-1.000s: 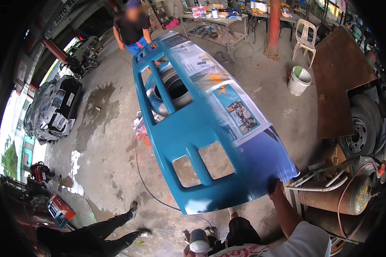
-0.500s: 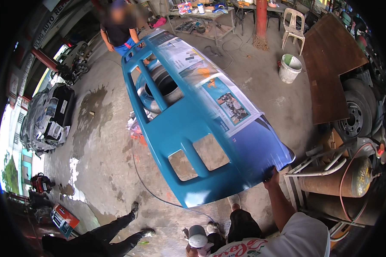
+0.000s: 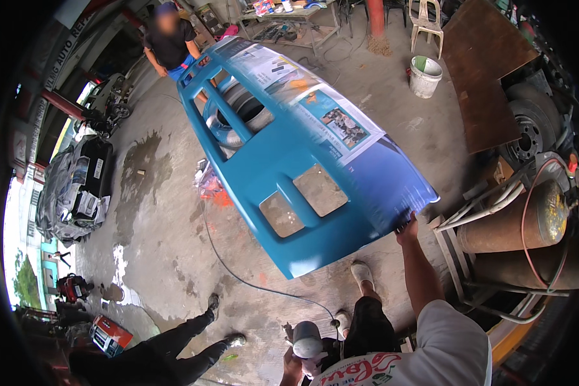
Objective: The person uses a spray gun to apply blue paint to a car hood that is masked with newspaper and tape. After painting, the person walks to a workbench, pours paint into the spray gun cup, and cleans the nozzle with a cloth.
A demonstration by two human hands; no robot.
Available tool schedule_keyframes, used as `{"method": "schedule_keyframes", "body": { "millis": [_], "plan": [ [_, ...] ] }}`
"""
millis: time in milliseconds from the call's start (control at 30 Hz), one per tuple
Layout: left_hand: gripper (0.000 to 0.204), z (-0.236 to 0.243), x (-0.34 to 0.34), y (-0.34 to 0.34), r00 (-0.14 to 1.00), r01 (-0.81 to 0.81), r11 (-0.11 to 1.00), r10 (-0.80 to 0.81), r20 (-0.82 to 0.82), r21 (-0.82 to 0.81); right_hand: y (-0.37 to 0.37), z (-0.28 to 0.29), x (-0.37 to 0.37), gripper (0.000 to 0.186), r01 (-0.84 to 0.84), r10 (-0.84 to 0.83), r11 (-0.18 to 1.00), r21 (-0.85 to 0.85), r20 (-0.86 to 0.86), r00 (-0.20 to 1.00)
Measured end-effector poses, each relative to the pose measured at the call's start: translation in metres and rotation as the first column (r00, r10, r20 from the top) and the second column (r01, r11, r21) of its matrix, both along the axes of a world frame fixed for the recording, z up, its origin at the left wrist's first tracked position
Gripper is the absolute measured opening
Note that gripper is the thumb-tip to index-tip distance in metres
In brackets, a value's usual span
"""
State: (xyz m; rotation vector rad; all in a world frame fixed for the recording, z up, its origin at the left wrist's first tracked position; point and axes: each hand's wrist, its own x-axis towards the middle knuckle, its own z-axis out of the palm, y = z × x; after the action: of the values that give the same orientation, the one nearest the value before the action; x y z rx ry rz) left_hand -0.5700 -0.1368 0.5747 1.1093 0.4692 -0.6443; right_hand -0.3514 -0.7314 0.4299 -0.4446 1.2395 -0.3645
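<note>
from where i stand, the long teal panel [image 3: 264, 170] slants across the middle of the concrete floor [image 3: 174, 225], its far end toward the co-worker [image 3: 170, 48] and its near end by the person wearing the camera. printed sheets [image 3: 341, 122] cover much of its right side, and a tyre [image 3: 258, 121] shows through the biggest opening. the right grip [image 3: 406, 231] is closed on the near edge, close to the right corner, with the fingers bent against the rim – how hard they press i can't tell. the left grip [image 3: 292, 367] sits low at the bottom, wrapped round a spray gun [image 3: 307, 341] with a grey cup; the finger ends are hidden. a thin hose [image 3: 264, 287] curves over the floor toward the gun. the white bucket [image 3: 424, 78] and the cluttered surface [image 3: 305, 11] stand well apart, toward the floor's far edge, and a rusty gas cylinder [image 3: 511, 219] lies off to the right.

i'd judge the panel a thin moulded shell, light for its length but awkward, likely to flex and twist if taken at one corner. the narrow bars between the openings look the weakest parts. the glossy teal could be slick or easily marked – so the covered right side and the underside of the rim seem the kinder places to hold
</note>
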Motion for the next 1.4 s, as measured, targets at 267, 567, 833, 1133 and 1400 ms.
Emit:
{"method": "schedule_keyframes", "body": {
  "millis": [267, 567, 833, 1133, 1400],
  "plan": [
    [0.04, 0.034, -0.027, 0.014, 0.997, -0.078, 0.996, 0.079, -0.019, 0.043, -0.001, -0.018, -0.013, 0.066, -0.098, 0.095, 0.993, -0.063, -0.047, 0.994],
    [0.04, 0.041, -0.027, 0.011, 0.997, -0.056, 0.993, 0.061, -0.046, 0.099, 0.017, -0.035, -0.015, 0.066, -0.039, 0.034, 0.998, -0.038, -0.129, 0.991],
    [0.04, 0.037, -0.011, -0.008, 0.996, -0.031, 0.992, 0.04, -0.075, 0.12, 0.017, -0.034, -0.018, 0.073, -0.067, 0.066, 0.998, -0.008, -0.097, 0.993],
    [0.04, 0.04, 0.011, -0.03, 0.996, 0.038, 0.986, -0.024, -0.091, 0.162, 0.025, -0.067, -0.072, 0.042, -0.367, 0.256, 0.906, -0.21, -0.418, 0.872],
    [0.035, 0.01, 0.009, -0.055, 0.992, 0.119, 0.978, -0.123, 0.012, 0.168, 0.27, 0.088, -0.215, 0.084, -0.637, 0.915, -0.399, -0.66, -0.33, -0.231]
  ]
}}
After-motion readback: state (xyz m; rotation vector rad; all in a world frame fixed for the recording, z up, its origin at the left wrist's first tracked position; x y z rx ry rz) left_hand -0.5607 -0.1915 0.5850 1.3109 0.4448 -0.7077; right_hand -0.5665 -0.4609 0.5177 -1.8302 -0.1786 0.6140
